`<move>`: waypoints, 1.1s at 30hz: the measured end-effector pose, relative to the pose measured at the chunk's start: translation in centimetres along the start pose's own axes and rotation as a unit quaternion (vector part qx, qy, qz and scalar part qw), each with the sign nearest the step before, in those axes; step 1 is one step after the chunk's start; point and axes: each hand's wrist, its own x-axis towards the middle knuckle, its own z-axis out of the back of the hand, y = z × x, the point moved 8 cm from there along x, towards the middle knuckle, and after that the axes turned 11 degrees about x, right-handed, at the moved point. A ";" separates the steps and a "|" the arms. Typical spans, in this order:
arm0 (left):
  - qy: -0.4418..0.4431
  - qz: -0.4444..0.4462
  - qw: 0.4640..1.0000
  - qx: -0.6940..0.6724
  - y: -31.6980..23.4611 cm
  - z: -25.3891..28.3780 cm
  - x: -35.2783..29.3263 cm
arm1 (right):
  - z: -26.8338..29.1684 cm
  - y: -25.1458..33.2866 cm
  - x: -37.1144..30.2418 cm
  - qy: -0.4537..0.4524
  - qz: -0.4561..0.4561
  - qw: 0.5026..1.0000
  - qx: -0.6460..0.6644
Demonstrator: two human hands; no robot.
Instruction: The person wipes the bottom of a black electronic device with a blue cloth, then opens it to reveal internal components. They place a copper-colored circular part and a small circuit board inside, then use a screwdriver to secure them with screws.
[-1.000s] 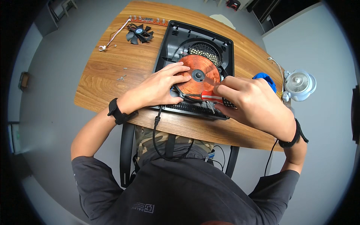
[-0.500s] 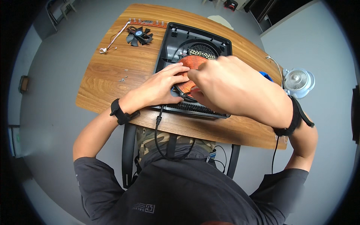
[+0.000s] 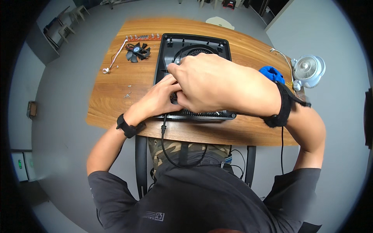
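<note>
One left hand [image 3: 156, 98], one right hand [image 3: 204, 81], over black casing [image 3: 186, 41]
Right curled, left part-spread, can't tell what either grips; black fan [image 3: 137, 51] left of casing

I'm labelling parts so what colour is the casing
Black; the casing shows best in the head view.

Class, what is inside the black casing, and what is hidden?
Inside the black casing, part of a round grille shows near the far edge. The right hand and left hand cover the middle; what lies beneath them cannot be seen.
</note>
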 end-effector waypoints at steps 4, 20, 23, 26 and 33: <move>-0.001 -0.006 1.000 0.022 -0.4 0.2 0.0 | 1.4 0.2 -2.5 0.006 0.036 0.999 0.018; -0.012 0.030 0.999 -0.008 0.3 -0.2 0.3 | 0.4 1.4 -1.2 -0.105 0.054 0.993 -0.027; -0.029 0.006 1.000 0.006 0.5 -0.4 0.1 | 1.0 1.2 -3.2 -0.141 0.118 0.983 0.018; -0.048 0.010 0.999 0.009 0.6 -0.7 0.0 | 1.0 0.9 -3.7 -0.098 0.148 0.983 0.040; 0.052 -0.034 0.997 0.050 -0.2 -0.1 0.7 | 0.2 1.3 -2.4 -0.167 0.123 0.978 -0.008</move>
